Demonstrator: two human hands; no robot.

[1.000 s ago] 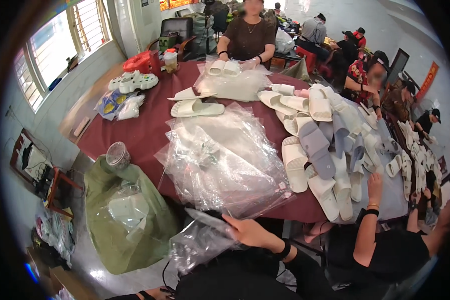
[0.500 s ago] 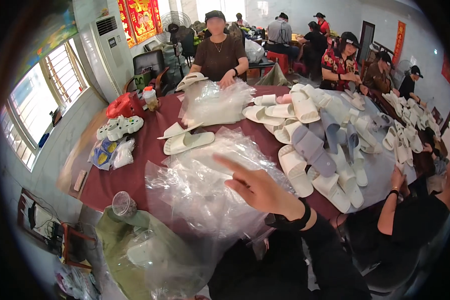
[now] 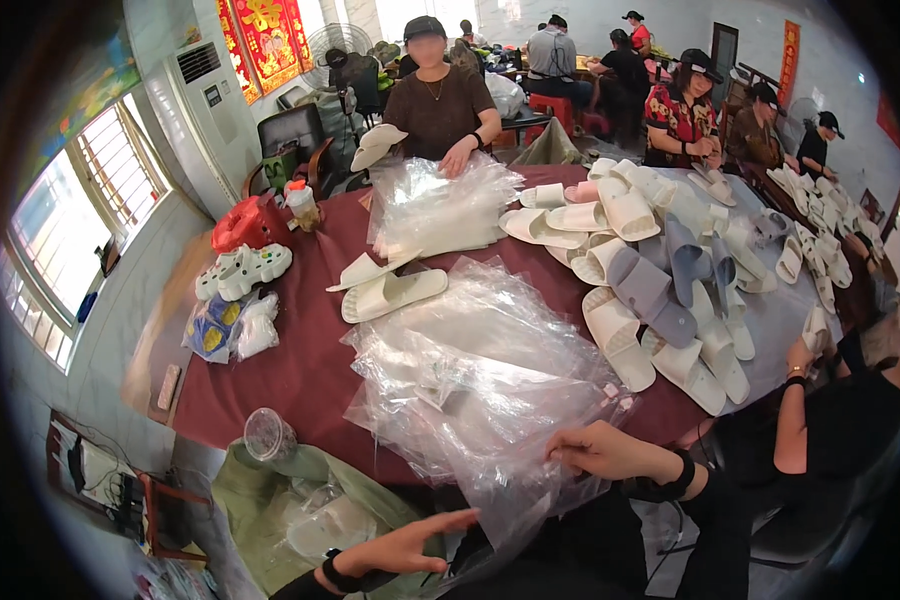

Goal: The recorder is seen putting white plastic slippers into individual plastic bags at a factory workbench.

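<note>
My right hand point(image 3: 615, 452) is at the near edge of the table, its fingers pinched on a clear plastic bag point(image 3: 510, 490) that hangs over the edge toward me. To the lower left is my left hand point(image 3: 400, 548), fingers stretched out and apart beside that bag's lower part, with nothing visible in it. A wide, loose stack of clear plastic bags point(image 3: 470, 365) covers the middle of the table. Just behind the stack, a pair of white slippers point(image 3: 400, 293) rests on the dark red cloth, one leaning over the other.
White, grey and pink slippers point(image 3: 620, 275) are heaped to the right. Across the table a person point(image 3: 440, 110) holds a white slipper point(image 3: 378, 147) beside another bag stack point(image 3: 440, 205). An open green sack point(image 3: 240, 490) stands near left, with a clear round tub point(image 3: 269, 434) at its edge.
My right hand has drawn back from above the bag stack to the near edge and pinched a bag. My left hand has come into view. Across the table, the person's slipper has been tilted up.
</note>
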